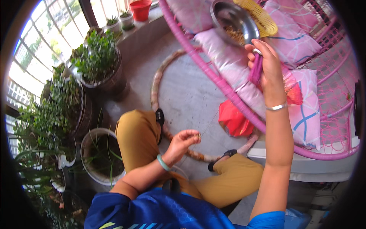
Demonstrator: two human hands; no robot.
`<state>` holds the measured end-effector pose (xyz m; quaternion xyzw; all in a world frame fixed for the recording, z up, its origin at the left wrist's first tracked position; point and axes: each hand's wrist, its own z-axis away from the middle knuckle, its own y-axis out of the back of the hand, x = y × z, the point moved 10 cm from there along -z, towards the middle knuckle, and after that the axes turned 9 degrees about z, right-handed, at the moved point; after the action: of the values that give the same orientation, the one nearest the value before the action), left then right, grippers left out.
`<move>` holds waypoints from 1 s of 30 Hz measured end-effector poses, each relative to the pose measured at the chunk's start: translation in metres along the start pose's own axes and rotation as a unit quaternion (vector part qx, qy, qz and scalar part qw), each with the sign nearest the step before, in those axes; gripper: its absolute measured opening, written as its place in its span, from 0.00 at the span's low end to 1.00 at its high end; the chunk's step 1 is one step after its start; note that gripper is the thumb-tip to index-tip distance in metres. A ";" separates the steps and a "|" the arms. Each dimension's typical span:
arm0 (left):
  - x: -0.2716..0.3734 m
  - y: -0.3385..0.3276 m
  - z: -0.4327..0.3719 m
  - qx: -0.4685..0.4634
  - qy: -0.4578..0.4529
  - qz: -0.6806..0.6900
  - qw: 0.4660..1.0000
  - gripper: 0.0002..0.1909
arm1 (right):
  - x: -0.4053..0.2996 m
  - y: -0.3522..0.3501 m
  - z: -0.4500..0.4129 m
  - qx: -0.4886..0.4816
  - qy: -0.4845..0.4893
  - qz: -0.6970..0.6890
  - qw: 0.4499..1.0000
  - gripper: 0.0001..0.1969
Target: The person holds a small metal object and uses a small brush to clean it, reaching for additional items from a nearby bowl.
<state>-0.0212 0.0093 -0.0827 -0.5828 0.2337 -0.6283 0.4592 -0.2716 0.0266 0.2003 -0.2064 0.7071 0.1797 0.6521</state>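
My left hand (181, 144) is in front of my lap, its thumb and forefinger pinched on a small brownish bead-like piece (199, 135). A thin thread (211, 121) runs from there up to the right. My right hand (267, 61) is raised at the upper right, its fingers curled around a purple tassel (256, 70) that hangs down from them. Just beyond those fingers is a steel bowl (250, 24) with small brown pieces (235, 34) in it. A yellow plastic basket (264, 24) lies beside the bowl, also with small pieces in it.
A pink woven hanging chair with a thick rim (211, 70) holds the bowl, basket and several pink cushions (304, 114). A red bag (233, 120) is below its rim. A round wrapped tube base (155, 80) lies on the floor. Potted plants (97, 57) line the barred window at left.
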 end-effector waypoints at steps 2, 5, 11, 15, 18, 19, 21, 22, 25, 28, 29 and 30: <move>0.006 -0.002 0.000 -0.001 -0.015 0.006 1.000 0.13 | 0.029 -0.014 0.038 -0.062 0.003 0.085 0.994 0.06; 0.012 -0.008 0.001 -0.003 -0.025 -0.007 1.000 0.18 | 0.077 -0.033 0.104 -0.162 -0.039 0.245 0.955 0.06; 0.012 -0.019 0.007 -0.020 -0.027 0.011 0.999 0.22 | 0.140 -0.040 0.166 -0.214 -0.030 0.352 0.911 0.05; 0.010 -0.018 0.005 -0.019 -0.030 -0.011 0.999 0.22 | 0.135 -0.055 0.176 -0.254 0.063 0.412 0.873 0.05; 0.008 -0.018 0.003 -0.015 -0.024 -0.026 0.999 0.22 | 0.140 -0.058 0.181 -0.273 0.094 0.440 0.850 0.05; 0.006 -0.018 0.002 -0.013 -0.021 -0.038 0.999 0.22 | 0.139 -0.062 0.184 -0.279 0.136 0.473 0.825 0.04; 0.004 -0.015 0.000 -0.010 -0.017 -0.051 0.998 0.23 | 0.140 -0.065 0.187 -0.284 0.176 0.503 0.797 0.04; 0.003 -0.015 0.000 -0.009 -0.015 -0.064 0.998 0.23 | 0.140 -0.066 0.189 -0.284 0.202 0.520 0.780 0.03; 0.000 -0.014 0.000 0.003 0.005 -0.088 0.996 0.24 | 0.144 -0.067 0.193 -0.286 0.233 0.542 0.755 0.04; -0.003 -0.013 0.000 0.001 0.001 -0.101 0.995 0.24 | 0.152 -0.066 0.195 -0.297 0.240 0.556 0.738 0.06; -0.005 -0.011 0.000 0.002 0.004 -0.101 0.995 0.24 | 0.155 -0.066 0.196 -0.304 0.241 0.564 0.729 0.06; -0.006 -0.010 0.000 0.002 0.002 -0.109 0.994 0.23 | 0.157 -0.066 0.196 -0.304 0.239 0.564 0.730 0.06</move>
<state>-0.0246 0.0193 -0.0776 -0.6024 0.1681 -0.6766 0.3887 -0.0806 0.0641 0.0286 0.0073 0.7337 0.6643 0.1426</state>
